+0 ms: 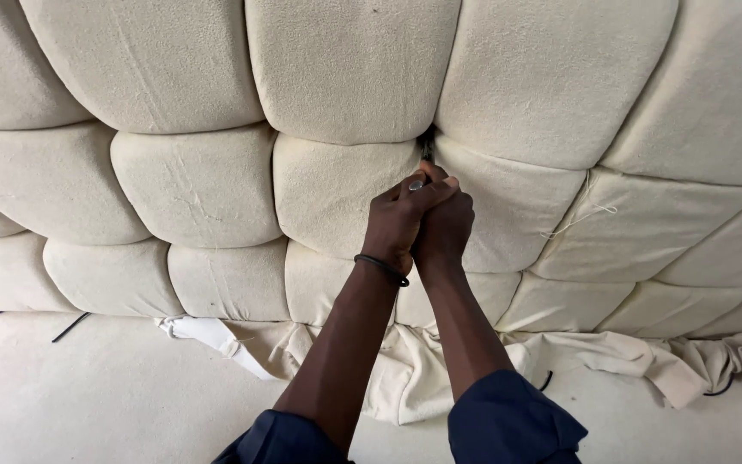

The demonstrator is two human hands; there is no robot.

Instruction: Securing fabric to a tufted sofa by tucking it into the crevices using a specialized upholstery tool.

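Observation:
A large cream tufted cushion panel fills the view, its fabric puffed into rounded blocks. My left hand and my right hand are clasped together over a thin dark tool. The tool's tip is pushed into the seam where several blocks meet. A small metal end shows at the top of my left fist. My left wrist wears a black band. The rest of the tool is hidden inside my fists.
Loose cream fabric bunches along the panel's lower edge on a pale floor. A loose thread hangs from a seam at right. A dark strip lies on the floor at left.

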